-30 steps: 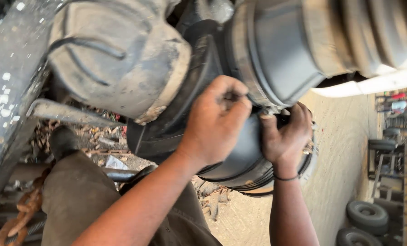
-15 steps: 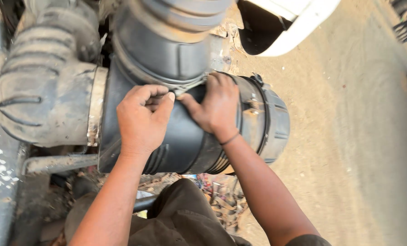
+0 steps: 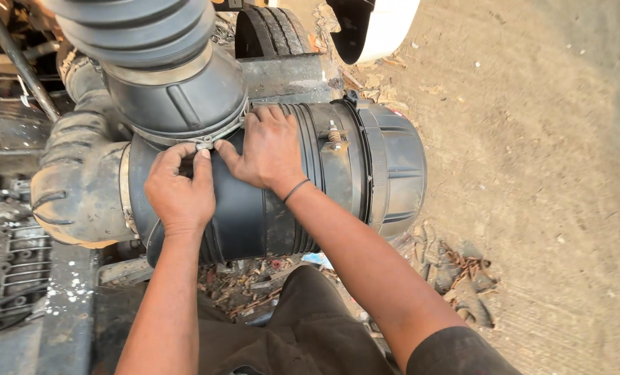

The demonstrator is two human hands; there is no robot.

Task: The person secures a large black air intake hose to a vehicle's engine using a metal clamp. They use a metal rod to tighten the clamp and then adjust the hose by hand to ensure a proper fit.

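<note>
A big black cylindrical air-filter housing [image 3: 365,167] lies on its side on a truck. A wide ribbed black hose [image 3: 150,48] joins its top, held by a metal band clamp [image 3: 206,142]. My left hand [image 3: 178,191] pinches the clamp's screw end with fingers bent. My right hand [image 3: 268,149] lies on the housing just right of it, thumb and fingers touching the clamp band. A thin dark band circles my right wrist.
A dusty grey rubber elbow [image 3: 81,187] connects at the housing's left end. A tyre [image 3: 272,31] and a white body panel [image 3: 379,28] sit behind. Sandy ground [image 3: 532,173] spreads to the right, with rusty chain scraps [image 3: 463,271]. Greasy engine parts [image 3: 4,243] are at left.
The view has swung and pulled back, showing the whole housing. Both hands have stayed at the clamp, fingers shifting slightly along the band.
</note>
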